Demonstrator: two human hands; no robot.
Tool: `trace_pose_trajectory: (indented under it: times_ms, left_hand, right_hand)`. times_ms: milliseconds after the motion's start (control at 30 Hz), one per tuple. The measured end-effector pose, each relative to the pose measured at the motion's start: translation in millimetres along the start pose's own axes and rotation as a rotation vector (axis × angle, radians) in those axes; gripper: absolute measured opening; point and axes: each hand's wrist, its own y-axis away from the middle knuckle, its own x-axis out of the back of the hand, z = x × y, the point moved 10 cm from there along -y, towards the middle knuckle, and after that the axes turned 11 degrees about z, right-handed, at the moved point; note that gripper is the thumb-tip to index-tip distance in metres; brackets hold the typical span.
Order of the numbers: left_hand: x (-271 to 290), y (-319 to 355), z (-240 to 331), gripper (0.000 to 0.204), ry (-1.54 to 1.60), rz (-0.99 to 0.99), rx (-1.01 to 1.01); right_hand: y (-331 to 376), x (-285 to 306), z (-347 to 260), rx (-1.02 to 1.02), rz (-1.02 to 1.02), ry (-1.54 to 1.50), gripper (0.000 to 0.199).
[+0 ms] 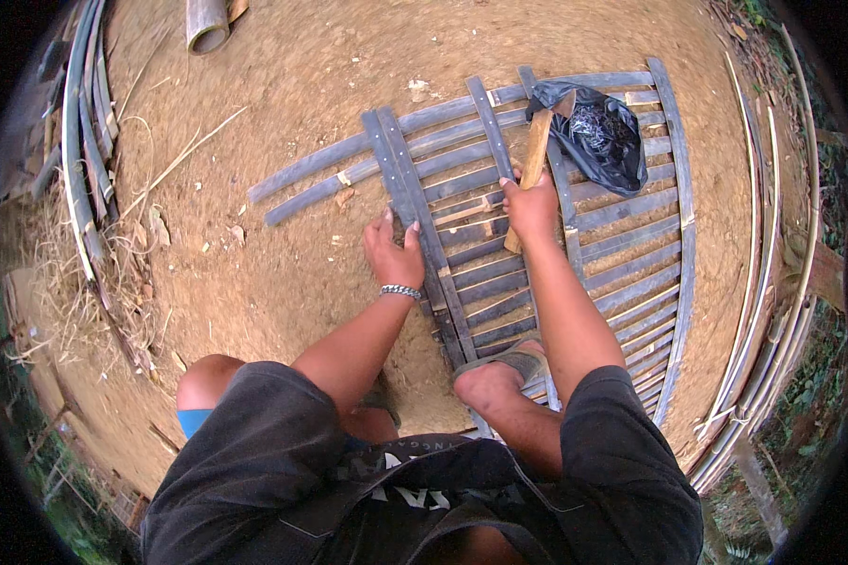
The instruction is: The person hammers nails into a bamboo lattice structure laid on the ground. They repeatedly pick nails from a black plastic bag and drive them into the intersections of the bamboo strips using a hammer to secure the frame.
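Note:
A frame of dark, split bamboo slats (627, 218) lies on the ground, with long strips crossing the slats. My left hand (393, 256), with a chain bracelet at the wrist, rests at the left edge strip (407, 179); its fingers are apart, and thumb and fingertips touch the strip. My right hand (532, 205) is closed round the wooden handle (535, 151) of a hatchet-like tool, above the slats. The tool's brownish metal head (564, 104) is beside a black plastic bag (594, 137), which lies open on the frame with many thin, shiny pieces inside, seemingly nails.
Two slat ends (306, 169) stick out left of the frame. My sandaled foot (499, 370) stands on its near part. Long bamboo poles (87, 141) lie at the left, more poles (773, 348) at the right. A cut bamboo tube (206, 26) lies at the far left on bare soil.

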Motion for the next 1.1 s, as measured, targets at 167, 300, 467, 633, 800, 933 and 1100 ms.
trace_pose_trajectory:
  times_ms: [167,300,467,633,800,933,1100]
  left_hand:
    - [-2.4,1.5,-4.7,0.053,0.073,-0.017,0.081]
    - [3.3,-1.8,-1.1,0.054,0.025,-0.013,0.046]
    - [-1.5,-1.8,0.5,0.057,-0.052,-0.108,0.090]
    - [-3.6,-0.1,1.6,0.059,0.012,-0.076,0.047]
    - [4.5,-22.0,51.8,0.052,0.101,0.077,-0.142]
    - [-21.1,-43.3,176.2,0.031,0.391,-0.032,-0.532]
    - [-73.9,-33.1,316.2,0.015,0.659,-0.341,-0.702]
  right_hand:
    - [3.9,2.5,-7.2,-0.007,0.020,-0.040,0.031]
    - [9.1,1.6,-15.2,-0.043,-0.010,-0.012,0.032]
    - [-0.9,0.2,2.4,-0.001,0.029,0.061,0.034]
    - [3.6,2.6,-0.8,-0.019,0.036,0.073,0.035]
    - [26.1,17.3,-21.4,0.154,0.190,0.049,0.031]
    - [40.7,30.4,-14.1,0.096,0.159,-0.220,0.028]
    - [37.1,26.5,33.7,-0.006,0.192,-0.387,0.022]
